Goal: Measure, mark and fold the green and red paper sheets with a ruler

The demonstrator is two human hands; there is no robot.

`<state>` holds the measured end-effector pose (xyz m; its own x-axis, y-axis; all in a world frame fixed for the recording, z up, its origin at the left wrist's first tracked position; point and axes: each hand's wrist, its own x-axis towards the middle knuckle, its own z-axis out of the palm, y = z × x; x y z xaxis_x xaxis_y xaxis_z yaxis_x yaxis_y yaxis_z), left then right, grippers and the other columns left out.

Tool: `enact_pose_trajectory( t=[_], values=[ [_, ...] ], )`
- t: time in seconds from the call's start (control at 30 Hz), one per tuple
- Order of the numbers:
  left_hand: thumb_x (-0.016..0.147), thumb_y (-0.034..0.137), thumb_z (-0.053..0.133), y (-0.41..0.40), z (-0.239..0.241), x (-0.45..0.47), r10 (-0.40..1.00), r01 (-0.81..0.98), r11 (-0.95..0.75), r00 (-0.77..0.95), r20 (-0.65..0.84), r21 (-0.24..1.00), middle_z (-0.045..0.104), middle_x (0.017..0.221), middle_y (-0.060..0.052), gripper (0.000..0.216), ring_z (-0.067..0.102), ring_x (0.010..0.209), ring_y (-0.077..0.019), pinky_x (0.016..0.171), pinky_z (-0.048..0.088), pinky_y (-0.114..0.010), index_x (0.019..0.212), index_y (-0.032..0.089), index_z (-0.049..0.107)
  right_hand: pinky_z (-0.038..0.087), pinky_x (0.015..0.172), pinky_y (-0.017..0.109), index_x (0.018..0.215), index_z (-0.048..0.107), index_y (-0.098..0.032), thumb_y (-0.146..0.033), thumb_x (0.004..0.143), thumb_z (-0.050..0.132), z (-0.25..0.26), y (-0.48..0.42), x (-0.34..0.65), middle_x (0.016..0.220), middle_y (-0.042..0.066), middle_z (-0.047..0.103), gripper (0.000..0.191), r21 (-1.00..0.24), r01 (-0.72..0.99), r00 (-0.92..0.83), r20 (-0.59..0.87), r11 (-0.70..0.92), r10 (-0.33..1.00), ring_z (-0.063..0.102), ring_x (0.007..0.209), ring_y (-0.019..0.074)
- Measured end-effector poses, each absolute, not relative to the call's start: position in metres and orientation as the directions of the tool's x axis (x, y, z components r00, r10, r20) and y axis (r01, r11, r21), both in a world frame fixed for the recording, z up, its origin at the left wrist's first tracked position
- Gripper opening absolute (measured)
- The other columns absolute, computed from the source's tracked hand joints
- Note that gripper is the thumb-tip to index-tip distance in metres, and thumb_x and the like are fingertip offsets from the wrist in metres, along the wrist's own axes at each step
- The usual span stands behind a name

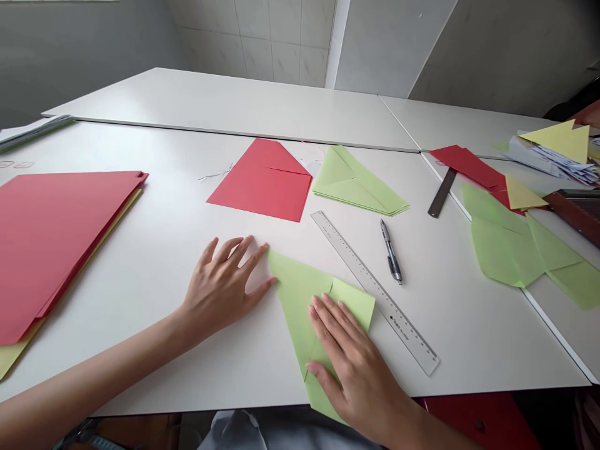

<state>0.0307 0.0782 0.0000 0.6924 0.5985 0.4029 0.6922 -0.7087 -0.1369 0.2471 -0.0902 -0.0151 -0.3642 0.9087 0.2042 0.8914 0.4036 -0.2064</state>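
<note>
A folded light-green paper [300,294] lies on the white table [154,262] near its front edge, pointed end toward the left. My left hand [225,284] lies flat with fingers spread, its fingertips at the paper's pointed tip. My right hand [351,362] rests flat on the paper's right part, fingers stretched over a folded flap. Neither hand grips anything.
A clear ruler [375,290] and a pen [390,252] lie right of the paper. Behind are a folded red sheet [262,181] and a folded green piece [356,181]. A red and yellow paper stack [51,237] sits left; more green, red and yellow papers [515,237] lie right.
</note>
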Motion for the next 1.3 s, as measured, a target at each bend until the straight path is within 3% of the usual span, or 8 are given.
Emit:
enact_pose_trajectory(
  t=[0.2, 0.33, 0.43, 0.5, 0.6, 0.87, 1.17, 1.3],
  values=[
    [0.099, 0.049, 0.041, 0.071, -0.008, 0.03, 0.601, 0.697, -0.707, 0.68, 0.421, -0.116, 0.047, 0.144, -0.029, 0.071, 0.049, 0.131, -0.0416, 0.11, 0.035, -0.061, 0.146, -0.003, 0.035, 0.039, 0.116, 0.048, 0.152, 0.03, -0.004, -0.032, 0.1, 0.043, -0.018, -0.09, 0.246, 0.162, 0.012, 0.024, 0.061, -0.192, 0.893, -0.363, 0.23, 0.407, 0.903, 0.02, 0.15, 0.0274],
    [0.103, 0.039, 0.035, 0.046, -0.004, 0.039, 0.488, 0.549, -0.827, 0.809, 0.328, -0.123, 0.04, 0.154, -0.013, 0.059, 0.035, 0.145, -0.0283, 0.119, 0.03, -0.046, 0.154, 0.011, 0.028, 0.039, 0.116, 0.048, 0.153, 0.028, -0.003, -0.031, 0.1, 0.043, -0.019, -0.089, 0.246, 0.161, 0.013, 0.024, 0.062, -0.18, 0.893, -0.37, 0.231, 0.413, 0.9, 0.02, 0.15, 0.0277],
    [0.102, 0.045, 0.038, 0.031, 0.0, 0.045, 0.433, 0.469, -0.878, 0.865, 0.254, -0.098, 0.029, 0.16, -0.011, 0.06, 0.024, 0.149, -0.0314, 0.118, 0.031, -0.046, 0.155, 0.019, 0.028, 0.037, 0.117, 0.047, 0.154, 0.026, -0.003, -0.032, 0.1, 0.042, -0.018, -0.089, 0.247, 0.162, 0.013, 0.023, 0.063, -0.184, 0.894, -0.37, 0.217, 0.41, 0.903, 0.019, 0.151, 0.0275],
    [0.1, 0.051, 0.039, 0.03, 0.0, 0.045, 0.442, 0.474, -0.876, 0.864, 0.24, -0.091, 0.025, 0.16, -0.016, 0.067, 0.023, 0.149, -0.036, 0.116, 0.033, -0.05, 0.155, 0.014, 0.027, 0.036, 0.118, 0.047, 0.154, 0.026, -0.003, -0.033, 0.1, 0.042, -0.017, -0.09, 0.247, 0.162, 0.012, 0.023, 0.063, -0.191, 0.892, -0.372, 0.207, 0.41, 0.905, 0.018, 0.151, 0.0272],
    [0.1, 0.056, 0.034, 0.041, -0.003, 0.042, 0.497, 0.544, -0.831, 0.82, 0.284, -0.115, 0.032, 0.156, -0.022, 0.077, 0.031, 0.146, -0.0344, 0.116, 0.034, -0.048, 0.154, 0.004, 0.022, 0.035, 0.119, 0.047, 0.154, 0.025, -0.003, -0.032, 0.1, 0.042, -0.016, -0.09, 0.248, 0.162, 0.012, 0.022, 0.063, -0.216, 0.887, -0.369, 0.201, 0.408, 0.907, 0.017, 0.151, 0.027],
    [0.1, 0.048, 0.034, 0.062, -0.003, 0.046, 0.6, 0.65, -0.753, 0.741, 0.301, -0.1, 0.042, 0.149, -0.026, 0.072, 0.04, 0.141, -0.0369, 0.115, 0.032, -0.056, 0.153, 0.0, 0.023, 0.035, 0.119, 0.05, 0.152, 0.029, -0.001, -0.032, 0.101, 0.042, -0.011, -0.088, 0.249, 0.161, 0.014, 0.024, 0.061, -0.256, 0.879, -0.367, 0.177, 0.403, 0.913, 0.02, 0.15, 0.0297],
    [0.102, 0.032, 0.035, 0.039, 0.006, 0.058, 0.399, 0.409, -0.912, 0.901, 0.171, -0.023, 0.03, 0.159, -0.011, 0.058, 0.027, 0.148, -0.0267, 0.121, 0.026, -0.043, 0.155, 0.011, 0.025, 0.031, 0.121, 0.049, 0.152, 0.027, -0.001, -0.033, 0.101, 0.042, -0.011, -0.086, 0.249, 0.16, 0.016, 0.026, 0.062, -0.285, 0.873, -0.353, 0.187, 0.395, 0.917, 0.019, 0.15, 0.029],
    [0.102, 0.041, 0.036, 0.037, 0.001, 0.061, 0.336, 0.332, -0.942, 0.932, 0.138, 0.057, 0.017, 0.163, -0.008, 0.064, 0.013, 0.152, -0.0298, 0.122, 0.02, -0.048, 0.158, 0.017, 0.015, 0.03, 0.121, 0.047, 0.152, 0.03, -0.002, -0.034, 0.101, 0.042, -0.01, -0.087, 0.249, 0.16, 0.015, 0.028, 0.061, -0.303, 0.872, -0.335, 0.205, 0.385, 0.92, 0.019, 0.151, 0.0273]
  ],
)
